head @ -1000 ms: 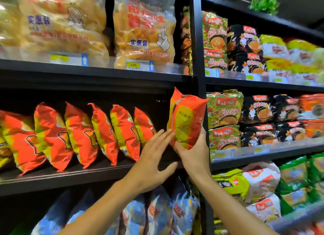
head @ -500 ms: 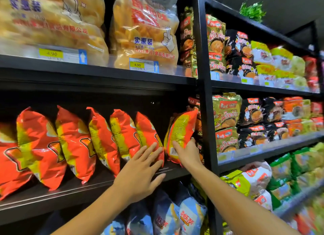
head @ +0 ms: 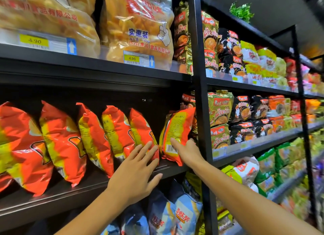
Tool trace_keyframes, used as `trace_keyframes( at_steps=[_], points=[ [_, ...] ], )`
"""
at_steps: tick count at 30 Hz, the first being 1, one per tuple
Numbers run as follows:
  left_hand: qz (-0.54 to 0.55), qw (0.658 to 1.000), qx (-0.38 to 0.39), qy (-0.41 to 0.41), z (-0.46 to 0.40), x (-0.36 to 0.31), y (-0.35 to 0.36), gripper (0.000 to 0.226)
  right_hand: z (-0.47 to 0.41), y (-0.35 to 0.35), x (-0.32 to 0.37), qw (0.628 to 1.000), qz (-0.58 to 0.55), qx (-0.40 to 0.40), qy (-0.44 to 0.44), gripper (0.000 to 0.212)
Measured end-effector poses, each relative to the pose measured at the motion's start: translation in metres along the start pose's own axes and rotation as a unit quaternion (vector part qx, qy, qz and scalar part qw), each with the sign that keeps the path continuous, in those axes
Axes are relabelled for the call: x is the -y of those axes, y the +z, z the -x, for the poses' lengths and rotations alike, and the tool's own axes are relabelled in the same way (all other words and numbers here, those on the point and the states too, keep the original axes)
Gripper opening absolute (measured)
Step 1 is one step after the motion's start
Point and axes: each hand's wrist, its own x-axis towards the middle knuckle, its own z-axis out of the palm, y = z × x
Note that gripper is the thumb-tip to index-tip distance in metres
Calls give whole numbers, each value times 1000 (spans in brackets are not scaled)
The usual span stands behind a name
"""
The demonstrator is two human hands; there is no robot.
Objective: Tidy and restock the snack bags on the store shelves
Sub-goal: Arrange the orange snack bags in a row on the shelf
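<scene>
An orange-and-yellow crinkled foil snack bag [head: 177, 134] stands upright at the right end of the black metal middle shelf [head: 87, 191], its printed back and barcode facing out, close against the black vertical shelf post [head: 201, 112]. The right hand [head: 188, 151] holds its lower right edge: the thumb lies across the face just above the barcode, while the other fingers go round behind the bag and are hidden. Just to its left, with a narrow gap between, stands a row of matching orange-and-yellow snack bags [head: 115, 136], all leaning to the left. The left hand [head: 138, 169] has its fingers straight and spread, the fingertips [head: 149, 145] pressing flat on the lower part of the nearest bag in that row and the thumb stretched out over the shelf's front edge; it grips nothing.

On the shelf above lie large clear bags of pale yellow puffed snacks [head: 138, 29], with yellow price tags [head: 132, 58] reading 4.90 on the shelf rail. Below the middle shelf show blue-and-white snack bags [head: 175, 215]. Right of the post, further shelves carry green, black and orange packets [head: 245, 112] in stacked rows.
</scene>
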Motion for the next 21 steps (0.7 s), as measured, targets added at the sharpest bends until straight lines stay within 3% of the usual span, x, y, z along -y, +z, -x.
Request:
trace_keyframes(
  at_steps=[3, 6, 13, 18, 21],
  points=[
    [3, 1000, 3, -10, 0, 0, -3, 62, 33, -4, 0, 996, -80, -21, -35, 111],
    [16, 999, 3, -33, -1, 1, -10, 59, 78, -4, -3, 982, -131, -74, -116, 101],
    [31, 999, -4, -36, 19, 19, -23, 48, 96, 4, -13, 982, -34, -28, -184, 78],
    [23, 999, 12, -22, 32, 27, -27, 49, 91, 11, -17, 984, 16, 4, -178, 81],
    [27, 999, 18, -16, 35, 29, -29, 49, 93, 14, -12, 981, 14, -21, -190, 83]
  ],
)
